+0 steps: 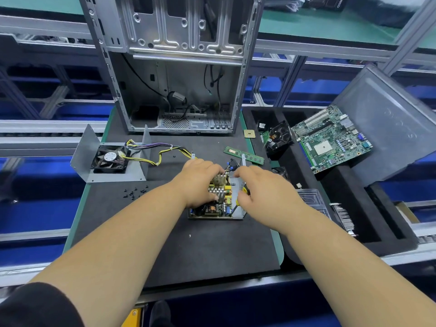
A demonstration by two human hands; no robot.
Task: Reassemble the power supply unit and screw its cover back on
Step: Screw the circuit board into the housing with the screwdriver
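Black foam mat [212,251] carries the power supply board [215,206]; left hand [200,182] grips its heatsinks, right hand [262,190] holds a screwdriver [238,204].

From here almost nothing can be read. The round white sticker on the hub of the black fan [110,157] carries print, but the letters are too small and blurred to make out. At the top edge, a dark box [329,2] shows a few pale characters, cut off by the frame and unreadable. The motherboard [330,140] and the memory stick [244,155] bear small labels and markings, none of them legible.
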